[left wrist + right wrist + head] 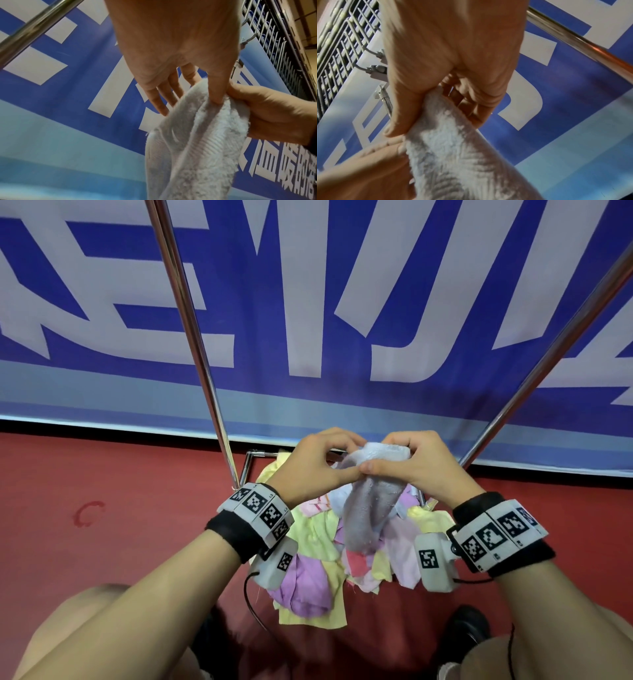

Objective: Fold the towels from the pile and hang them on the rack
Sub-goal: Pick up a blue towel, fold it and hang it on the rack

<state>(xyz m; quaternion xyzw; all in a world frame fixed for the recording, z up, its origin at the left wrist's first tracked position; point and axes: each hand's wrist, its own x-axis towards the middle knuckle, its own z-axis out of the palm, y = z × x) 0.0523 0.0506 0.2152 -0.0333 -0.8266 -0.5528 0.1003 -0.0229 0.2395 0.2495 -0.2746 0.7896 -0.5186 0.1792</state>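
Head view: pale grey terry towel (371,505), bunched, hangs centre frame above pastel pile (318,559) on red floor (102,525); left hand (315,465) & right hand (411,463) both pinch its top edge. Chrome rack poles (191,337) slant up.
L wrist view: fluffy ribbed towel (197,142) lower centre, thumb pressing it.
R wrist view: towel (453,148) centre, fingers curled round it.

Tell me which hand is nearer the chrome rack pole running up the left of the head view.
Left. The left hand pinches the white towel just right of that pole's lower end; the right hand grips the same towel farther right, closer to the other pole.
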